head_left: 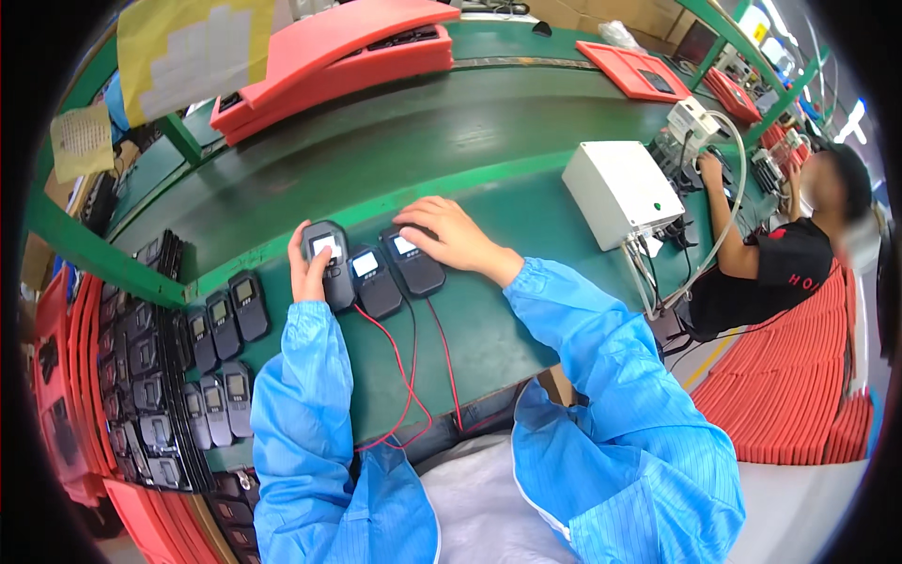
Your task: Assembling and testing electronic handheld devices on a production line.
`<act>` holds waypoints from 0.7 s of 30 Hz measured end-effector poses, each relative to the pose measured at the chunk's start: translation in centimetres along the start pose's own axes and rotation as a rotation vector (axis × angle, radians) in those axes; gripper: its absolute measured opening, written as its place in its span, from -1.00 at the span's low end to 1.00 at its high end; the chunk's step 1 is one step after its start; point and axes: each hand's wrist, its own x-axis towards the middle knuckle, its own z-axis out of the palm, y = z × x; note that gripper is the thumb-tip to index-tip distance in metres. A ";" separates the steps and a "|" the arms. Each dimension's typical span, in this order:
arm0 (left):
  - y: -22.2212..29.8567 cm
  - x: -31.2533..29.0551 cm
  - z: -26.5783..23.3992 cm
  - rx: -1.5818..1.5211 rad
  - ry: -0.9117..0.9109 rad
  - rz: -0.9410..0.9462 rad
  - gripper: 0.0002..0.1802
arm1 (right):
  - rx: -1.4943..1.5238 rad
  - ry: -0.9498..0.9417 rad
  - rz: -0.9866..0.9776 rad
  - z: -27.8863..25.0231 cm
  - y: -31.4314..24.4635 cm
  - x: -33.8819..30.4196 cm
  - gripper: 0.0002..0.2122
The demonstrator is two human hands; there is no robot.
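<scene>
Three dark handheld meters with small lit screens lie side by side on the green bench [507, 329]. My left hand [305, 273] is closed around the left meter [338, 287], its thumb on the front near the screen. The middle meter [378, 291] lies between my hands, untouched. At the right meter [420, 273], my right hand [456, 237] grips the upper end, fingers over the top edge and thumb by the screen. Red wires [442, 348] and a black wire trail from the meters toward the bench's near edge. Parts of both outer meters are hidden by my fingers.
More handheld meters [223, 324] stand in rows at the left, beside stacked black trays [155, 395]. A white box [615, 193] with cables sits at the right. Red foam trays [348, 61] lie across the back. A co-worker [780, 254] works at the far right.
</scene>
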 end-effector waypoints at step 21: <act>0.4 -0.3 -1.0 0.562 -0.163 0.099 -0.77 | 0.047 -0.181 0.101 -0.2 0.3 -0.3 -0.68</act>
